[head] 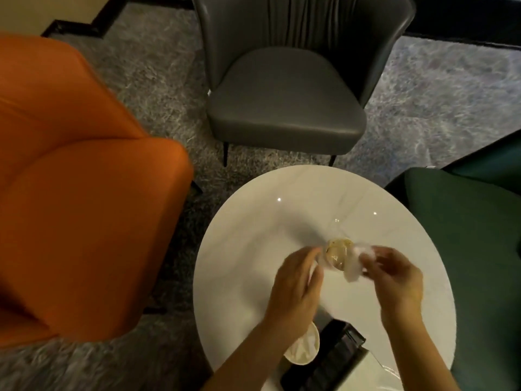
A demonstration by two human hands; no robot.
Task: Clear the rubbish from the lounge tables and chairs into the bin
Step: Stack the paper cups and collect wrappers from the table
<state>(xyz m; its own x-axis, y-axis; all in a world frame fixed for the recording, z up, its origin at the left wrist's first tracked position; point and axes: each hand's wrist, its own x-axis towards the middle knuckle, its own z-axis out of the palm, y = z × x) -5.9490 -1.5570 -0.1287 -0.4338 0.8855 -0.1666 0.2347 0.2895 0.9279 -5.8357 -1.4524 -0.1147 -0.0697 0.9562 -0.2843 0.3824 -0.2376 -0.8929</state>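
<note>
- Our left hand curls its fingers round a clear plastic cup with brown dregs, held between both hands; blur smears its outline.
- Our right hand pinches a white crumpled scrap touching the cup's right side; paper or film, we cannot tell.
- Beneath the fingers lies a round white glossy table.
- Nearer our wrists, a cream paper bowl sits half hidden under the left forearm, beside a black rectangular box that is cut off at the bottom edge.
- Beyond the fingertips stands a grey leather chair.
</note>
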